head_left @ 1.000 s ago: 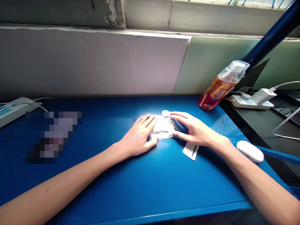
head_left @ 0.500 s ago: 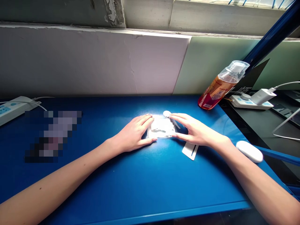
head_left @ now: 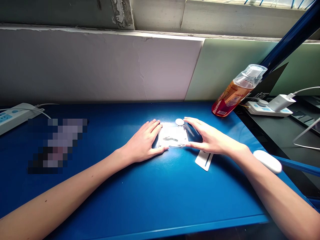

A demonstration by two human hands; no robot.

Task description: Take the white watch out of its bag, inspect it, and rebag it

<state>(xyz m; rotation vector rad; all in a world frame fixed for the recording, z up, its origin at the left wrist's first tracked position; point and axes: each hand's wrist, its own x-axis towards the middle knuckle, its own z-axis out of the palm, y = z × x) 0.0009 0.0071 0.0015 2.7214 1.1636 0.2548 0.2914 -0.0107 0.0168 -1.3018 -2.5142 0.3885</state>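
A small flat rectangular item (head_left: 173,136), white and shiny with glare, lies on the blue table in the middle. Its details are washed out by bright light. At its left edge rests my left hand (head_left: 145,141), fingers stretched and thumb apart. On the other side my right hand (head_left: 208,137) lies open, with the thumb by the item's lower right corner and the fingertips near a small round white disc (head_left: 179,122). That disc sits at the item's top edge. Partly under my right hand is a white card (head_left: 203,160) with a dark stripe.
A red and orange bottle with a clear cap (head_left: 235,93) stands at the back right, beside a power strip (head_left: 265,108) with a charger. A white oval case (head_left: 267,161) lies near my right forearm. Left are another power strip (head_left: 17,116) and a pixelated object (head_left: 58,145).
My right fingertips have shifted slightly right, a little away from the disc and the item's right edge. My left hand has hardly moved.
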